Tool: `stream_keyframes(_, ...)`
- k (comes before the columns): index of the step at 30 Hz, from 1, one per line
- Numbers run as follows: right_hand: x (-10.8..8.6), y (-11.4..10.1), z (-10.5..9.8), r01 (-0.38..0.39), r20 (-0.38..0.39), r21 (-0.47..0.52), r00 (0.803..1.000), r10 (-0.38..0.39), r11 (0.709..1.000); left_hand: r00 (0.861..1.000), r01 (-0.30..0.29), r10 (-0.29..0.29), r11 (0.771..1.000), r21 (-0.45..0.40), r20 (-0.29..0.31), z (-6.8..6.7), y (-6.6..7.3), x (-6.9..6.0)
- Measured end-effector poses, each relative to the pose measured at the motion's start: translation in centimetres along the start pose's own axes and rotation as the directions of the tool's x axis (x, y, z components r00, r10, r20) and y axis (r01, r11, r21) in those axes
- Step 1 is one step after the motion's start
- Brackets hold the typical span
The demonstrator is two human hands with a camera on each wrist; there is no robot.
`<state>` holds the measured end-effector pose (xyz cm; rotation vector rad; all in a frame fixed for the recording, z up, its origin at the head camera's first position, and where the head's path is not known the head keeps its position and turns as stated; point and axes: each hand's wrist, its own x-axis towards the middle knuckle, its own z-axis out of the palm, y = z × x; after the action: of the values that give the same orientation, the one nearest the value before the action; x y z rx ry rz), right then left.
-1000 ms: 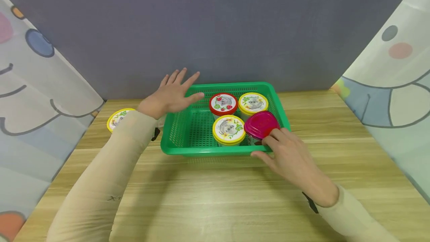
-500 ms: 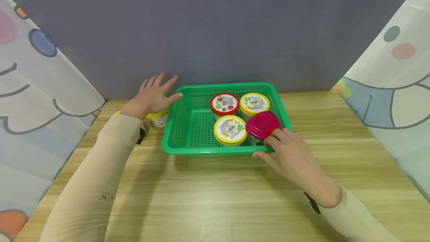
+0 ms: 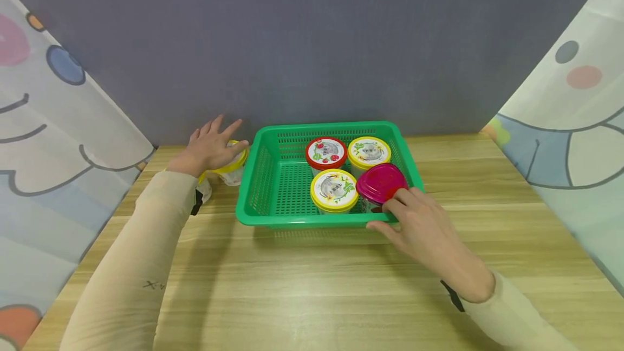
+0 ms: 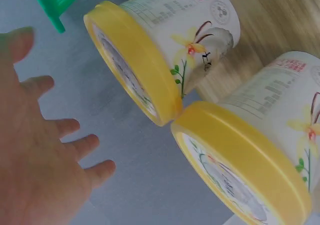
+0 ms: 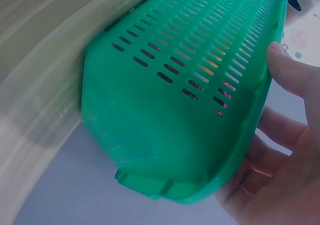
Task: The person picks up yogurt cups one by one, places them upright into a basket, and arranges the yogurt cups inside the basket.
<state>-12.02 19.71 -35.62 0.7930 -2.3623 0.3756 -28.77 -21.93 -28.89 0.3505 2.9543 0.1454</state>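
Note:
My left hand [image 3: 208, 148] hovers with spread fingers over two yellow-lidded tubs left of the basket; the nearer-wall tub [image 3: 232, 169] is partly covered by it. In the left wrist view the hand [image 4: 45, 135] is beside both tubs, a tub [image 4: 165, 50] and another tub [image 4: 250, 150], not gripping them. My right hand [image 3: 421, 223] grips the front right rim of the green basket [image 3: 292, 221], fingers inside by the magenta-lidded tub [image 3: 382, 182], thumb outside. The right wrist view shows the thumb against the basket wall [image 5: 150, 110].
Inside the basket, on its right side, stand a red-lidded tub [image 3: 326, 153] and two yellow-lidded tubs, one behind [image 3: 369, 151] and one in front [image 3: 333, 190]. A grey wall [image 3: 312, 42] rises behind the wooden table [image 3: 312, 291]; patterned cloths hang at both sides.
My left hand has moved left, from over the basket's left edge to above the tubs outside, fingers still spread. The right hand has kept its hold on the rim.

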Motion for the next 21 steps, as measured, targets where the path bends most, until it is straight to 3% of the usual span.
stream_keyframes(9,0.0,-0.1,-0.1,-0.003,0.01,0.004,1.0,0.003,1.0,0.998,0.035,-0.034,0.999,-0.015,0.046,0.5,-0.7,-0.1)
stream_keyframes(21,0.0,-0.1,0.0,-0.003,0.011,0.008,1.0,0.003,1.0,0.993,0.022,-0.019,0.999,-0.025,0.113,1.4,-0.5,-0.1)
